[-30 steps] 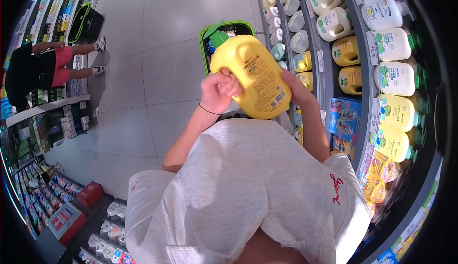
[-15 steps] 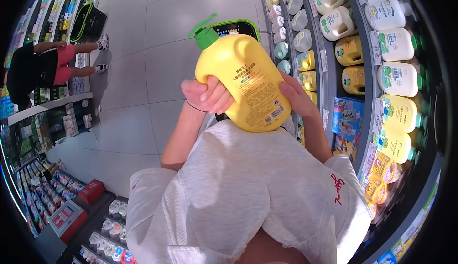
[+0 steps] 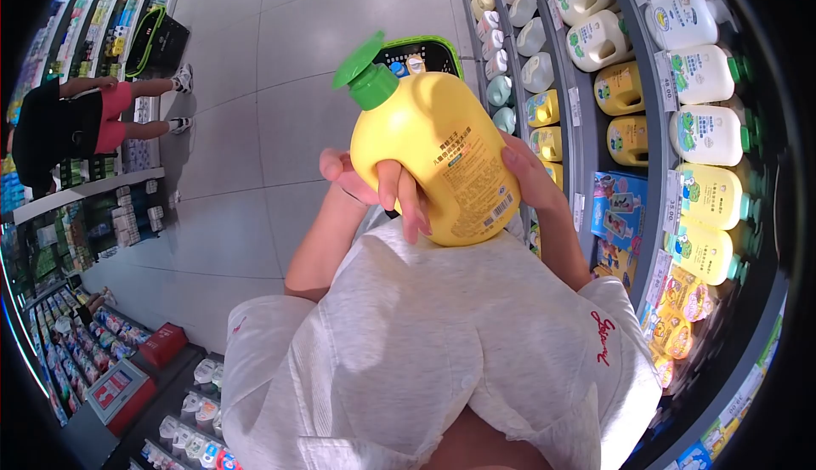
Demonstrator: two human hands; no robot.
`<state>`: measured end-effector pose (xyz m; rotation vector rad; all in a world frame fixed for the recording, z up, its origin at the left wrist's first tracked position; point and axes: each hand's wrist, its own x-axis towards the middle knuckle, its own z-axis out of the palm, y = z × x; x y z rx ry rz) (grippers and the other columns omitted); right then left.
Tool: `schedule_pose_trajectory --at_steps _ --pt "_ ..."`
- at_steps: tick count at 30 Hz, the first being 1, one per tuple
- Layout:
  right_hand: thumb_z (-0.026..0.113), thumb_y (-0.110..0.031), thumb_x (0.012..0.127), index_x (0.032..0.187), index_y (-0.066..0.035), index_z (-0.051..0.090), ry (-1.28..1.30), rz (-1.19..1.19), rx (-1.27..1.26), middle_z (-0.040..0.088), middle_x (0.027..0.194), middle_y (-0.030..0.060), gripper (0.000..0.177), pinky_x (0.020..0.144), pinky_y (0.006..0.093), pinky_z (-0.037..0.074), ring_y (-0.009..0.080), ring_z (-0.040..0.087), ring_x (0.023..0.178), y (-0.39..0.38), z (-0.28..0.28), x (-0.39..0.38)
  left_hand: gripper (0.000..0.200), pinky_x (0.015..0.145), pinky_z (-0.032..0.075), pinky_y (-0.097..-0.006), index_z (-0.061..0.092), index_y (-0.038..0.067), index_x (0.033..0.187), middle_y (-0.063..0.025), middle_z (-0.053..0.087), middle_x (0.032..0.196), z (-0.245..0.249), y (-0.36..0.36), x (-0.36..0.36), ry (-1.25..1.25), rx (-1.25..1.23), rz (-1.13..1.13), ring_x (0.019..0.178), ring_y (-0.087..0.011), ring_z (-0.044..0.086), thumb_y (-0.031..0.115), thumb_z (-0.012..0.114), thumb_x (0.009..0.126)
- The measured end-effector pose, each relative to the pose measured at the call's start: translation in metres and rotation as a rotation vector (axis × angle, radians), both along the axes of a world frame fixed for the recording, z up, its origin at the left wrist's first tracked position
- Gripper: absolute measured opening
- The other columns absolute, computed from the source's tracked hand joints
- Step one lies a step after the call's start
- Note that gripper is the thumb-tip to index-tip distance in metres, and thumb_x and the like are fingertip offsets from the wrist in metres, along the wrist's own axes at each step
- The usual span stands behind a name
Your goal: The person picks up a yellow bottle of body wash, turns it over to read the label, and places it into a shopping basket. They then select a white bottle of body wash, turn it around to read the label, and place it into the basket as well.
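Bottle (image 3: 455,151): between left hand (image 3: 387,189) and right hand (image 3: 531,174)
Basket (image 3: 425,40): just beyond the bottle
Shelves (image 3: 580,151): off right, jugs (image 3: 710,134) on them
Other person (image 3: 78,126): left, across the floor (image 3: 255,130)

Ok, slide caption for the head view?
Right hand holds a yellow pump bottle, left hand loosely through its handle, beside stocked shelves.

Bright, even store light, seemingly from above; exposure fine around both hands. Yellow bottle (image 3: 459,143) between left grip (image 3: 391,188) and right grip (image 3: 529,172) is fairly sharp, soft shading in the handle recess, fine label print hard to read. Shirt (image 3: 408,334) below the grips shows soft shadow patches and paler lit areas. Floor (image 3: 280,130) beyond the left grip has a mild sheen. Heavy fisheye: shelves (image 3: 580,130) bow beside the right grip, far right smeared and dim, corners black.
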<state>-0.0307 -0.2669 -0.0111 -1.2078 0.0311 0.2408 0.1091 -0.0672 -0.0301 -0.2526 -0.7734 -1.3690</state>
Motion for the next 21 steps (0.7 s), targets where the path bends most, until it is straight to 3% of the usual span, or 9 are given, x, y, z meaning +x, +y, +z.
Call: schedule_pose_trajectory --at_steps 9,19,21 --pt "0.040 -0.035 0.096 0.133 -0.001 0.039 0.061 0.060 0.016 0.050 0.123 0.0082 0.051 0.095 0.0294 0.037 0.0147 0.047 0.112 0.006 -0.004 0.010 0.060 0.098 0.034 -0.0560 0.055 -0.001 0.114 -0.0248 0.057 0.108 0.004 0.024 -0.009 -0.043 -0.037 0.124 0.112 -0.0428 0.051 0.042 0.060 0.073" --pt "0.034 -0.039 0.097 0.130 0.000 0.042 0.127 0.083 -0.110 0.054 0.118 0.0076 0.052 0.093 0.0281 0.038 0.0135 0.050 0.107 0.011 0.002 0.023 0.069 0.098 0.033 -0.0575 0.051 -0.003 0.120 -0.0288 0.052 0.117 0.006 0.022 -0.025 -0.089 0.002 0.208 0.116 -0.0424 0.047 0.044 0.061 0.069" --pt "0.033 -0.041 0.097 0.126 0.001 0.047 0.295 0.067 -0.059 0.057 0.113 0.0061 0.052 0.089 0.0261 0.041 0.0107 0.052 0.101 0.011 -0.004 0.025 0.071 0.099 0.032 -0.0577 0.050 -0.003 0.121 -0.0296 0.051 0.119 0.005 0.017 -0.024 -0.087 0.021 0.216 0.117 -0.0424 0.046 0.044 0.061 0.069"
